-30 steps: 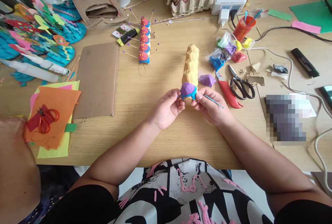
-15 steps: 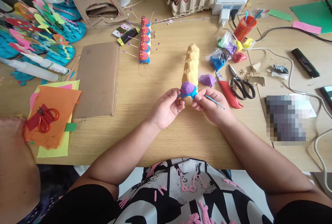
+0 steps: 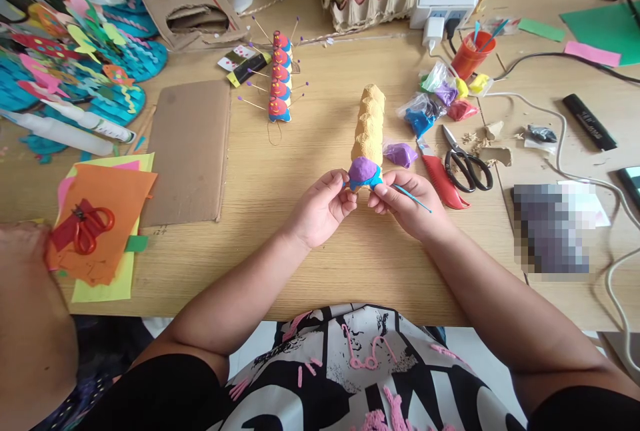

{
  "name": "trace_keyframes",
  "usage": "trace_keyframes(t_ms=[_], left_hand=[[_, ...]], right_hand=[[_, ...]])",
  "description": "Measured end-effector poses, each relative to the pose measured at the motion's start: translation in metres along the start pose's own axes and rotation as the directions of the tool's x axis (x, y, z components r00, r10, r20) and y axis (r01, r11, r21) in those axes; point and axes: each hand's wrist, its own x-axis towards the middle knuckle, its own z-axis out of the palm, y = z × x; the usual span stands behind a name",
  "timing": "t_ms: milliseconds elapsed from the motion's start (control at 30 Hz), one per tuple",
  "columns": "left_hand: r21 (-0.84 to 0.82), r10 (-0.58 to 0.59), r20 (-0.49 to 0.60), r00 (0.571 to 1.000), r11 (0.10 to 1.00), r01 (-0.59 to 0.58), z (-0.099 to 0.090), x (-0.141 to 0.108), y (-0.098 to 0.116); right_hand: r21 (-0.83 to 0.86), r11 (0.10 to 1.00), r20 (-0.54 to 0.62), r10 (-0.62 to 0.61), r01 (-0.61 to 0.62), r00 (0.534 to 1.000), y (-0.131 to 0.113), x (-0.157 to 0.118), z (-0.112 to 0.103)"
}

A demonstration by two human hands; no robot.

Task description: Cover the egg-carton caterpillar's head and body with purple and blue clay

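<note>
Between my two hands is a yellow egg-carton strip (image 3: 369, 124) with several bumps in a row. Its near bump is covered in purple clay (image 3: 363, 169), with blue clay (image 3: 367, 182) around the base. My left hand (image 3: 325, 208) pinches the strip's near left edge between thumb and fingers. At the near right edge, my right hand (image 3: 407, 201) presses thumb and fingers on the strip. A thin blue clay tool (image 3: 413, 198) also sticks out of my right hand. Just beyond that hand lies a bag of purple clay (image 3: 401, 154).
A finished-looking red and blue caterpillar (image 3: 280, 78) with stick legs stands at back left. On the right lie black-handled scissors (image 3: 467, 168), a red knife (image 3: 445, 178) and clay bags (image 3: 423, 118). Cardboard (image 3: 187, 151) and orange paper (image 3: 127, 198) lie left, near another person's arm (image 3: 35, 324).
Almost nothing differs. Both hands keep their grip on the egg-carton strip, and the blue tool in my right hand has tilted very slightly.
</note>
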Motion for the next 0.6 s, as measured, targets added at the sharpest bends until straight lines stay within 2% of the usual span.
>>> trace_keyframes(t_ms=[133,433,600], left_hand=[[0.008,0.009,0.013,1.000,1.000,-0.009,0.0000,-0.0004,-0.0009],[0.049,0.013,0.041,0.999,0.999,-0.015,0.0008,-0.0010,-0.0032],[0.047,0.008,0.056,0.998,0.999,-0.011,0.0020,-0.0028,-0.0027]], right_hand=[[0.027,0.999,0.011,0.044,-0.044,0.999,-0.0018,0.0005,-0.0011],[0.016,0.999,-0.024,0.047,-0.047,0.999,-0.0030,-0.0008,-0.0003],[0.033,0.998,-0.003,0.061,-0.061,0.998,-0.0040,0.0002,-0.0007]])
